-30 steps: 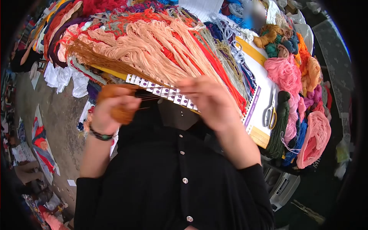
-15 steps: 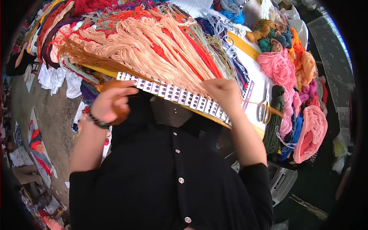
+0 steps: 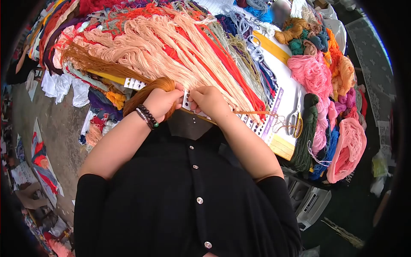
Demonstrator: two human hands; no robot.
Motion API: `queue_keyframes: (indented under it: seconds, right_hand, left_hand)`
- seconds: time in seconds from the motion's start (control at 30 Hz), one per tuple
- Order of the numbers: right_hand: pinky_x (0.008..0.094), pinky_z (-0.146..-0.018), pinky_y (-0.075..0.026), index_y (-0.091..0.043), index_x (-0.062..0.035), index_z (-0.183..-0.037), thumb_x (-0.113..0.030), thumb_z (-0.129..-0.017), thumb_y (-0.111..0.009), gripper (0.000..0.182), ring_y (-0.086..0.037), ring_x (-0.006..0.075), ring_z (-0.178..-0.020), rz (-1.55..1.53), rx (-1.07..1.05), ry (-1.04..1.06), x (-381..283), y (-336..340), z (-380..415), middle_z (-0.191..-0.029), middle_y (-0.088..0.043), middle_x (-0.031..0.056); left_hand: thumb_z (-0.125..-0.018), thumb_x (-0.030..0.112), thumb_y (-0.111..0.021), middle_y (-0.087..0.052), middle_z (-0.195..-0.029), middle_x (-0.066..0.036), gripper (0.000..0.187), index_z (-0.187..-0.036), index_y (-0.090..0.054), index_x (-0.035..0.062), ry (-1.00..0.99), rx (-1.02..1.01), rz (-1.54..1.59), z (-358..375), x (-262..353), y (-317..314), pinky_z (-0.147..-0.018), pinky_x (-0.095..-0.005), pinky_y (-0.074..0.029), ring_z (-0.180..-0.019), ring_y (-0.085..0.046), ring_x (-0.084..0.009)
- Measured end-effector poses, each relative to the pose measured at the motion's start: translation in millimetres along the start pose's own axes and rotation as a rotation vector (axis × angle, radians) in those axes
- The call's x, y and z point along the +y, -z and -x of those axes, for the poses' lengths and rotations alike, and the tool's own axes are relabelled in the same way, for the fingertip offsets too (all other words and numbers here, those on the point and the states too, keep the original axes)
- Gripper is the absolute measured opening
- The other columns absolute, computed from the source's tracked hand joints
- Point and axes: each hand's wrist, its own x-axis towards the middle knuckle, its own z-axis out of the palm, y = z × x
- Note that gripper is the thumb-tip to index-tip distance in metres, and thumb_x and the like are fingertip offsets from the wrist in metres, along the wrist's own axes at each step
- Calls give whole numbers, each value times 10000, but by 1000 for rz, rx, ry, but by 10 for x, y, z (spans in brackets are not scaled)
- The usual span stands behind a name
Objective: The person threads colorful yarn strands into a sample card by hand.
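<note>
My left hand (image 3: 162,103), with dark beads at the wrist, is closed around a brown thread bundle (image 3: 143,95) at the table's near edge. Close beside it on the right, my right hand (image 3: 208,101) is pinched at a white punched card strip (image 3: 186,99); whether thread lies between its fingertips is too small to tell. Peach threads (image 3: 141,51) spread fanwise behind both hands, with red threads (image 3: 218,64) among them. A thin brown strand (image 3: 252,112) runs from near my right wrist toward the scissors (image 3: 294,122).
Pink skeins (image 3: 310,73), a dark green skein (image 3: 309,132) and orange skeins (image 3: 336,55) hang at the right edge. A yellow ruler-like strip (image 3: 272,47) crosses the white table surface. A grey machine (image 3: 312,205) stands below. Part of another person (image 3: 21,68) shows at far left.
My left hand has moved right and up with the brown bundle. My right hand has moved left from the right part of the card strip, and the hands are now close together.
</note>
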Motion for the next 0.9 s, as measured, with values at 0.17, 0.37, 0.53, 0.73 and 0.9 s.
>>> queue_keyframes:
  seconds: [0.17, 0.37, 0.53, 0.73, 0.9]
  right_hand:
    - [315, -556, -484, -648, 0, -749, -176, -804, -528, 220, -598, 178, -542, 76, 13, -2, -24, 6, -18, -608, -620, 82]
    - [286, -576, -467, -616, -17, -802, -200, -836, -519, 210, -578, 158, -579, 176, 88, 120, 72, -50, -10, -637, -615, 65]
    - [239, -544, -443, -535, -17, -913, -143, -876, -497, 137, -530, 103, -575, -117, 47, 192, 241, -40, -27, -694, -605, 47]
    - [246, -614, -428, -509, -45, -916, -71, -823, -489, 99, -562, 148, -647, -580, -22, 39, 71, 68, 75, -721, -606, 70]
    - [262, -643, -449, -508, -34, -915, -100, -826, -503, 110, -580, 157, -682, -369, -11, 77, 162, -4, 2, -722, -608, 65]
  left_hand:
    - [-808, 43, -600, -556, -757, -11, 117, -911, -545, 45, -95, 120, -172, -62, -78, -122, -517, -216, -413, -597, -503, -78]
    - [-799, 60, -598, -584, -745, -36, 141, -927, -560, 16, -131, 124, -339, -112, -110, -36, -564, -236, -459, -627, -557, -100]
    - [-824, 47, -616, -623, -828, -44, 156, -968, -558, 36, -185, -3, 77, 19, 108, 11, -654, -233, -478, -727, -585, -112]
    - [-840, 6, -538, -619, -948, -59, 304, -1140, -495, 29, -157, -121, -150, 26, 40, -104, -570, -201, -439, -689, -556, -87]
    - [-757, 0, -592, -573, -837, -10, 292, -1048, -573, 20, -443, -33, -393, -4, 3, 91, -636, -204, -444, -683, -529, -65]
